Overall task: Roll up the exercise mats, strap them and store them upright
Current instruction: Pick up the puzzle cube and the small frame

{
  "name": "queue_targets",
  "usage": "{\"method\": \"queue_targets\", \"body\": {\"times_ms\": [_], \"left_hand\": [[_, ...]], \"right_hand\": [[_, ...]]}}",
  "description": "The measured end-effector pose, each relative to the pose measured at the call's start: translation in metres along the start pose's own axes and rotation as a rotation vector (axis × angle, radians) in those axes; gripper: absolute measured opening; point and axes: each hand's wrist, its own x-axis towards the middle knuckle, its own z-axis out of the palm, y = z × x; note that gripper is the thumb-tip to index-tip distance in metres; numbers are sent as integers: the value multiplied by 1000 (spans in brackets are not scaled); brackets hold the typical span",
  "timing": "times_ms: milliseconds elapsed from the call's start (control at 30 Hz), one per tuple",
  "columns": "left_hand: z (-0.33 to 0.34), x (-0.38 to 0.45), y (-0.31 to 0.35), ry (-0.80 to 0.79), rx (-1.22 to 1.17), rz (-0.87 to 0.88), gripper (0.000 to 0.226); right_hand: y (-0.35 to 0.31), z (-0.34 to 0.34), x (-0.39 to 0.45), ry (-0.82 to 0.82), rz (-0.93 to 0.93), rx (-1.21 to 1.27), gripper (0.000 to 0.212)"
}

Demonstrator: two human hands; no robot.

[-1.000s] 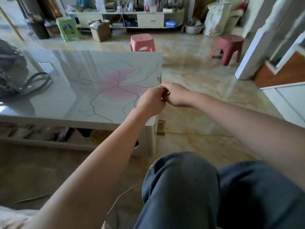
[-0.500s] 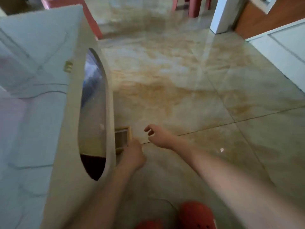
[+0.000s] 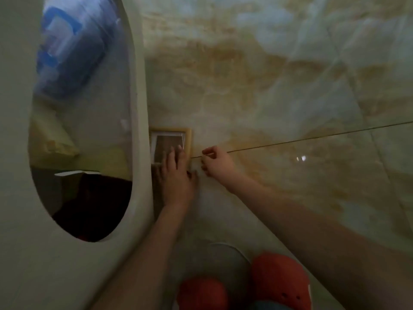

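– Well, where do the exercise mats lie relative to the hands?

– No mat is in view, rolled or flat, so neither its direction nor its long axis can be stated. Judged from this, rolling has not begun.

– What are the hands occupied with?

– A small wooden picture frame [image 3: 189, 139] lying flat on the tiled floor [image 3: 279, 97], pushed against the white side panel [image 3: 139, 97] under the surface. Its long axis runs away from the person, parallel to the panel.

– State of each hand?

– The left hand [image 3: 176, 177] rests on the frame with fingers extended, gripping nothing. The right hand [image 3: 215, 163] sits just beside the frame's right edge with fingers curled and thumb against forefinger. Whether it pinches anything, I cannot tell.

– Which is nearer the frame?

– The left, which is already touching it. The right is close but apart.

– Anything else noted?

– An oval opening [image 3: 85, 130] in the panel shows blurred blue and yellow items. Red shoes [image 3: 279, 280] stand at the bottom edge.

– Changes against the earlier frames?

– Half a second ago the left hand was bunched just short of the frame; it now lies spread across it. The right hand has closed in from the open floor. The view has dropped much nearer the floor. One second ago both hands met above the corner of the surface.
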Motion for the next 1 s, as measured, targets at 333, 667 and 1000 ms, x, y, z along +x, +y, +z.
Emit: {"method": "queue_targets", "body": {"times_ms": [333, 667, 1000], "left_hand": [[22, -52, 45, 40, -293, 241, 50], [13, -24, 32, -168, -556, -203, 89], [-71, -36, 88, -223, -1309, -566, 65]], "right_hand": [[35, -24, -31, 481, 52, -24, 29], [46, -36, -37, 548, -93, -269, 15], [-20, -92, -90, 369, -302, 56, 22]]}}
